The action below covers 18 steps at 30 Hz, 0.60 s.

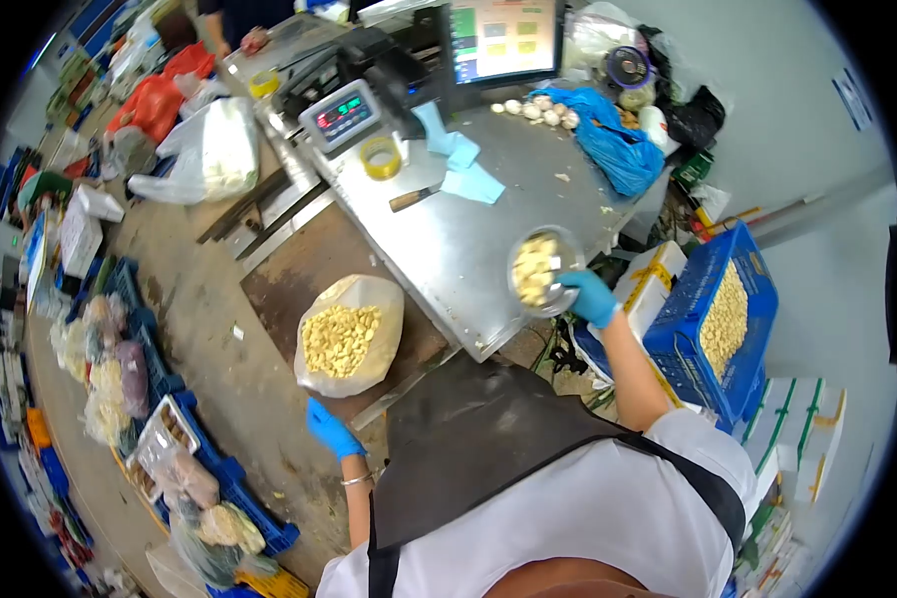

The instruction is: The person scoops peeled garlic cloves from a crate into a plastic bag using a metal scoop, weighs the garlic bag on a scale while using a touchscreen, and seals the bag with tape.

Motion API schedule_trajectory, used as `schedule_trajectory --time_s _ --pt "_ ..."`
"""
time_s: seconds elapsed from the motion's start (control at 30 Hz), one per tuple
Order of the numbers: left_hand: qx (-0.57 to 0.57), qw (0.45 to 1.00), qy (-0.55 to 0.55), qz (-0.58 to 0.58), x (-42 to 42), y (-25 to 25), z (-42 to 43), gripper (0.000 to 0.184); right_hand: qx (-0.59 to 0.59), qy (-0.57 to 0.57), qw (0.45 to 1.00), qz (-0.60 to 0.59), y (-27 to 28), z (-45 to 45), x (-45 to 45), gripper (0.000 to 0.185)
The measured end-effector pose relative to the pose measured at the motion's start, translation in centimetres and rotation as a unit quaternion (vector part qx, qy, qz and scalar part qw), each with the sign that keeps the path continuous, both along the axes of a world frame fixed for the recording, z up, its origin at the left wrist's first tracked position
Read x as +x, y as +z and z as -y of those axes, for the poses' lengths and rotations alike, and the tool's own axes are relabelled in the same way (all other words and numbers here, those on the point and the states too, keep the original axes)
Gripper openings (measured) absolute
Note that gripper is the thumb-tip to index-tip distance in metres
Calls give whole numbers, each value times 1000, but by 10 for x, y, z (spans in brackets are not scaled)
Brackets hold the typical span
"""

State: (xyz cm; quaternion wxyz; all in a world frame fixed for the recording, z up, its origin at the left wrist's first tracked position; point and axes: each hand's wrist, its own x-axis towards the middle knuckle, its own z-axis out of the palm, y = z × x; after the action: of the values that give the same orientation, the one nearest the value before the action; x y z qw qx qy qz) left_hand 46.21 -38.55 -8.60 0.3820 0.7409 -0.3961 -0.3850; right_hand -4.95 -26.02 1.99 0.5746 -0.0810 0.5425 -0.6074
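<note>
Item: my right hand (593, 299), blue-gloved, clamped on the right side of a clear bowl (568, 254) of pale pieces (534, 269), by the near right edge of the metal table (419, 249).
Item: my left hand (331, 429), blue-gloved, at the open bag's (390, 344) near side; whether its fingers grip, I cannot tell.
Item: said bag, filled with similar pieces, on a brown platform (279, 284), left of the table.
Item: blue crate (683, 349), right.

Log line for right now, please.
right hand: holding clear bowl of pale cloves | left hand: beside open bag, contact unclear | bag: holds similar cloves | scale display: lit
</note>
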Motion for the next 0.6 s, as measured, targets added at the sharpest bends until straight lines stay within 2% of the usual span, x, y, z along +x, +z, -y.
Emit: schedule_trajectory --time_s 0.07,0.1,0.13,0.2,0.23,0.27,0.3,0.33,0.37,0.4,0.43,0.5,0.53,0.57,0.6 --pt "-19 968 -32 249 -14 30 8 37 -19 -76 976 -205 -37 -79 -68 31" --pt "-189 908 4 373 -26 31 8 35 44 -64 919 -386 -46 -130 -102 32" --pt "-216 919 -58 325 -39 47 14 35 111 -46 827 -549 -48 -164 -119 34" --pt "-260 923 -171 226 -60 87 28 34 301 -62 756 -578 38 -179 -100 39" --pt "-233 938 -198 164 -69 78 37 27 271 -154 769 -558 2 -226 -141 40" --pt "-160 953 -224 124 -69 55 49 25 160 -317 841 -408 -29 -269 -178 41" --pt "-85 961 -248 82 -65 18 69 24 -26 -514 849 -123 -29 -293 -202 41" --pt "-10 962 -271 39 -61 -25 92 23 -81 -580 809 -53 -29 -313 -217 42" --pt "54 961 -268 28 -49 -90 120 24 -70 -462 868 -168 -84 -391 -281 43" --pt "119 957 -263 17 -38 -138 144 26 -135 -693 708 27 -1 -329 -225 53" --pt "206 934 -266 117 -38 -144 160 54 116 -571 738 -341 -14 -358 -235 64" --pt "247 926 -150 245 -56 -175 162 84 172 -493 759 -389 1 -359 -236 74" --pt "264 910 -87 306 -62 -186 163 101 160 -457 798 -359 11 -352 -235 80" --pt "291 921 -85 242 -69 -191 156 135 125 -435 843 -290 20 -344 -230 86" --pt "298 876 -132 355 -91 -162 138 134 3 -529 849 -11 60 -308 -204 81"
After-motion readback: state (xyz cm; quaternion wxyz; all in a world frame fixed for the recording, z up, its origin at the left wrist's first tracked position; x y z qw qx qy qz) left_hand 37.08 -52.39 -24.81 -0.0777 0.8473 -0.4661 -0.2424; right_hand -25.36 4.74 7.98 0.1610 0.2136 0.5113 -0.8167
